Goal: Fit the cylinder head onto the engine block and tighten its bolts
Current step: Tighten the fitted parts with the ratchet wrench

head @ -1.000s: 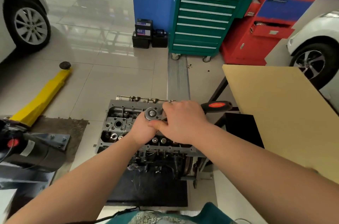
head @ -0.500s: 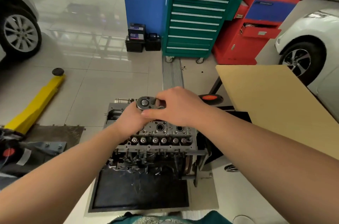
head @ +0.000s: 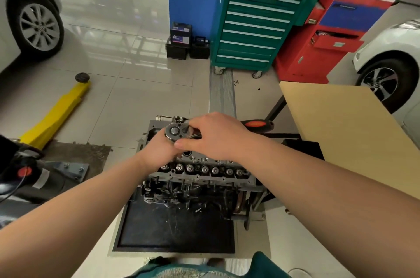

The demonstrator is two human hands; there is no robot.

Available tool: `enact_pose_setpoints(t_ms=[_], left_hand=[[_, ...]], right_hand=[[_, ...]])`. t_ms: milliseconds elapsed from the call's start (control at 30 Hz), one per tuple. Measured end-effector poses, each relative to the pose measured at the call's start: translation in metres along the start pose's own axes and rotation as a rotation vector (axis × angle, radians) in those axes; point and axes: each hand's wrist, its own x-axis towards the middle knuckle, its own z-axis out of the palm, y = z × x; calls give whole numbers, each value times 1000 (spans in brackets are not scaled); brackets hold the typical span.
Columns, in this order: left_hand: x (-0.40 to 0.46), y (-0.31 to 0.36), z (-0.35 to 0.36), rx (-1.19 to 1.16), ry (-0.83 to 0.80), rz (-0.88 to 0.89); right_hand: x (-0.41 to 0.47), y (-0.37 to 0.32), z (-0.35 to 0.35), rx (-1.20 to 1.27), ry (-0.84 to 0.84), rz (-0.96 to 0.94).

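Observation:
The grey cylinder head (head: 204,169) sits on the dark engine block (head: 193,195), which stands on a black tray (head: 172,232) on the floor. A ratchet wrench (head: 175,131) with a black and red handle (head: 256,124) is held above the head's far left part. My left hand (head: 159,152) grips under the ratchet's round head. My right hand (head: 216,136) holds the ratchet's shaft just right of the round head and hides most of it. Whatever hangs below the ratchet is hidden by my hands.
A tan board (head: 354,132) lies at the right. A green tool cabinet (head: 256,25) and a red cabinet (head: 336,34) stand at the back. A yellow jack arm (head: 56,114) lies at the left. Car wheels (head: 38,27) stand at both sides.
Both hands have lifted the ratchet up and away from the cylinder head's middle toward its far left. More of the valve row shows now.

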Motion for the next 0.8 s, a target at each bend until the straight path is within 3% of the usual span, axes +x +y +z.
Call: enact_pose_setpoints(t_ms=[233, 533, 800], left_hand=[[5, -11, -6, 5, 31, 2], [-3, -20, 11, -125, 102, 62], [7, -15, 3, -71, 115, 55]], right_hand=[[6, 0, 7, -4, 12, 1], [19, 8, -1, -97, -50, -197], [23, 15, -5, -32, -33, -191]])
